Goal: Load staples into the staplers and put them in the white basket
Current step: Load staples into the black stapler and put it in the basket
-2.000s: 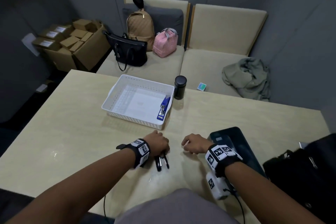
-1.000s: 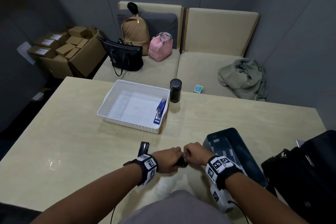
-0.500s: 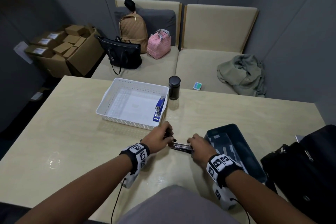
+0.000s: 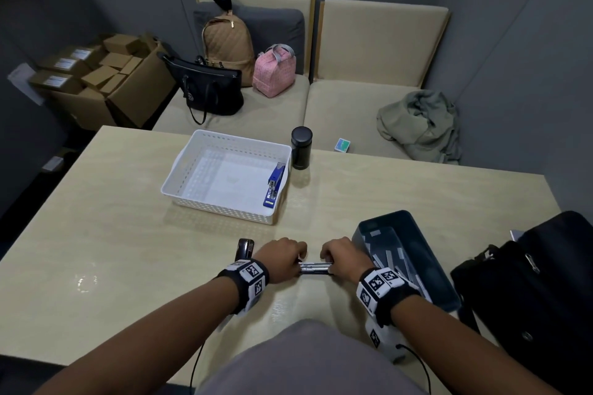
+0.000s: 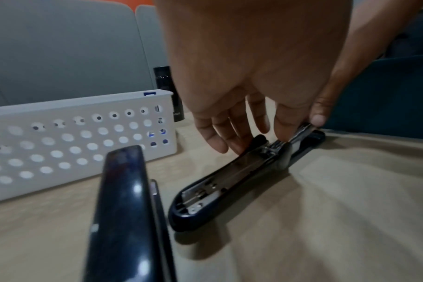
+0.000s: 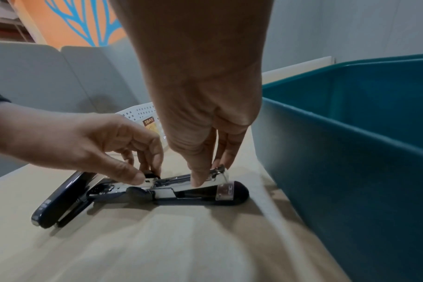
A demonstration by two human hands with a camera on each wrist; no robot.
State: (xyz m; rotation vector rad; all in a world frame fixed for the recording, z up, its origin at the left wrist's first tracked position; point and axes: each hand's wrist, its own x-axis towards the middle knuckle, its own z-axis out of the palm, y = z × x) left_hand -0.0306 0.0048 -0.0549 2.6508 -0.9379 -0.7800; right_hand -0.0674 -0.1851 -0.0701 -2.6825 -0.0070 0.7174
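A black stapler (image 4: 316, 267) lies opened flat on the table in front of me, its cover (image 4: 244, 248) swung out to the left. My left hand (image 4: 282, 258) pinches the black pusher (image 6: 152, 175) at the hinge end of the metal rail. My right hand (image 6: 210, 175) pinches the rail's front end above the base (image 6: 205, 194). In the left wrist view the cover (image 5: 123, 209) fills the foreground. A blue stapler (image 4: 274, 184) lies in the white basket (image 4: 192, 163) farther back.
A teal bin (image 4: 417, 234) holding staple strips (image 4: 385, 253) stands just right of my right hand. A black flask (image 4: 301, 147) stands beside the basket. A black bag (image 4: 529, 282) sits at the table's right edge. Bags and a jacket lie on the sofa beyond.
The stapler went from held shut in my left hand to lying open on the table. Both hands now pinch its rail and have drawn back towards me in the last half second.
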